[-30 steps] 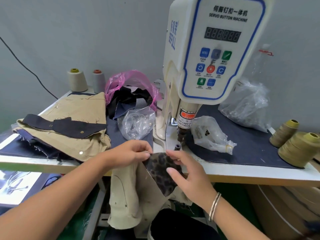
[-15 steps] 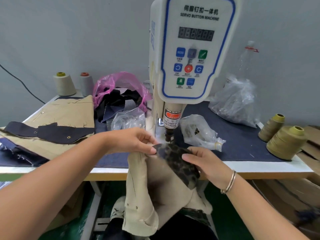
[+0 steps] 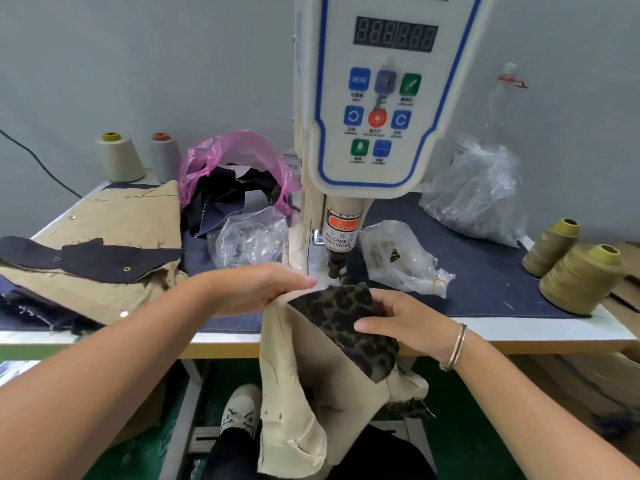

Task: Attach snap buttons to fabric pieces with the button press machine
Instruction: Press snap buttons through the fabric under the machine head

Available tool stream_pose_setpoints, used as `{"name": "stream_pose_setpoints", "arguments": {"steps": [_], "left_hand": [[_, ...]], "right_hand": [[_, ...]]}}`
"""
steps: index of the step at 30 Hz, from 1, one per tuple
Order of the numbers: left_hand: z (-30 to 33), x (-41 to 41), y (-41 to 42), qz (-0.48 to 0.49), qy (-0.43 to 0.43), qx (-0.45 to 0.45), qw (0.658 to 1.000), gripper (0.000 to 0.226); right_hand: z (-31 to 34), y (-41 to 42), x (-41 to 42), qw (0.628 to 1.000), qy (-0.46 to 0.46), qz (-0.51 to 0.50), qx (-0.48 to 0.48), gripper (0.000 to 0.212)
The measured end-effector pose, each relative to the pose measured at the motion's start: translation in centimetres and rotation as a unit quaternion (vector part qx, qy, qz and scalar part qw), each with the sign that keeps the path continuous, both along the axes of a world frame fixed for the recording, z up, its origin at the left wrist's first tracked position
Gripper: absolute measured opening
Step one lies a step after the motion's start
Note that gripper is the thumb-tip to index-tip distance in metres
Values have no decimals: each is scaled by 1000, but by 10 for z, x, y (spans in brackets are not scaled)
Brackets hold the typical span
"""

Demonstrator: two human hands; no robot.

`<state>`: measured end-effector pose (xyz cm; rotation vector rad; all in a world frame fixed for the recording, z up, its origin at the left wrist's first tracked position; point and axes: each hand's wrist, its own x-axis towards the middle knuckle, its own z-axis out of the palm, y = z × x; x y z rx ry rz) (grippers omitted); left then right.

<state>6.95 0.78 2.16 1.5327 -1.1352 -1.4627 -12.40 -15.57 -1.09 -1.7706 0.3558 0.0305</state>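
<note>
A beige garment (image 3: 311, 386) with a leopard-print lining flap (image 3: 343, 317) hangs over the table's front edge below the white button press machine (image 3: 377, 98). My left hand (image 3: 256, 289) pinches the garment's top left edge. My right hand (image 3: 405, 323) grips the leopard flap, thumb on top. The flap's far tip lies just in front of the machine's punch head (image 3: 337, 265).
Finished beige and navy pieces (image 3: 93, 258) are stacked at the left. A pink bag of scraps (image 3: 239, 168), clear bags of snaps (image 3: 249, 237) (image 3: 398, 261) (image 3: 474, 192) and thread cones (image 3: 581, 278) (image 3: 119, 157) stand around the machine. A shoe (image 3: 240, 410) shows below the table.
Both hands have slid the garment's leopard flap forward, closer under the punch head. The camera has tilted down and nearer to the machine.
</note>
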Motion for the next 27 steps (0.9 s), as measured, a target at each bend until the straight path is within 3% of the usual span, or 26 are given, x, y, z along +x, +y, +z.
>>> {"name": "stream_pose_setpoints", "arguments": {"steps": [3, 6, 10, 15, 20, 27], "left_hand": [[4, 1, 1, -16, -98, 1, 995, 18], [3, 3, 0, -7, -134, -3, 991, 14], [1, 4, -1, 20, -134, -9, 991, 12], [-11, 2, -8, 57, -154, -3, 986, 19], [-14, 2, -10, 58, -119, 6, 991, 33], [-12, 4, -3, 31, -94, 16, 995, 21]], "right_hand": [[-2, -3, -1, 999, 2, -28, -22, 19], [-5, -4, -2, 999, 17, -44, 11, 21], [-9, -1, 4, 990, 7, -99, 104, 30], [-12, -7, 9, 971, 1, -119, 208, 25], [-15, -14, 10, 971, -3, -117, 209, 25], [-10, -19, 8, 983, 25, -90, 156, 42]]}}
